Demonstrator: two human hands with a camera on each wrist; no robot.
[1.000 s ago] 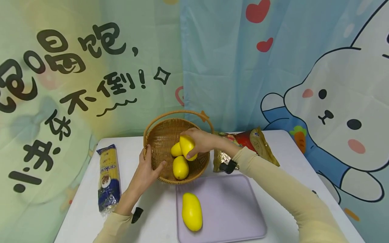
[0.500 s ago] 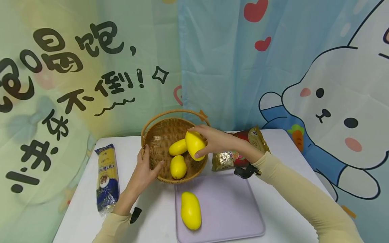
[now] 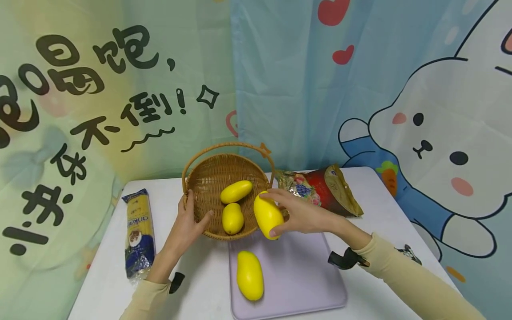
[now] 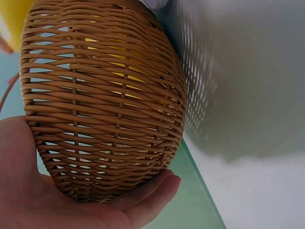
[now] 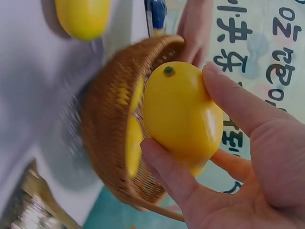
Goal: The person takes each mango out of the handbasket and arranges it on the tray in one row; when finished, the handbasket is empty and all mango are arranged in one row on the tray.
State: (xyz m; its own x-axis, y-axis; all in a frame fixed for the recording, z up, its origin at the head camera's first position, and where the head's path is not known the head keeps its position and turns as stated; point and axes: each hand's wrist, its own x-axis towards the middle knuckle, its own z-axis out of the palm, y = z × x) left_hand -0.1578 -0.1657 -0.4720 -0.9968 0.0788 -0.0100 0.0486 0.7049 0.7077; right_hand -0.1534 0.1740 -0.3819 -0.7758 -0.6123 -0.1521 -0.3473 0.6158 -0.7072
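Mango (image 3: 266,216): pinched between right fingers (image 5: 169,168) (smooth skin probably asks this)
Basket (image 4: 107,107): gripped in left fingers (image 4: 156,196), perhaps for steadiness

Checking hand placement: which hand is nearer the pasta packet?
Left. The left hand holds the wicker basket, right of the pasta packet; the right hand, holding a mango, is farther right.

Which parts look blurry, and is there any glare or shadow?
Right wrist: the basket and gold bag are blurred, while the held mango carries a pale sheen; left wrist: the basket throws a latticed shadow on the white table; head: fairly sharp.
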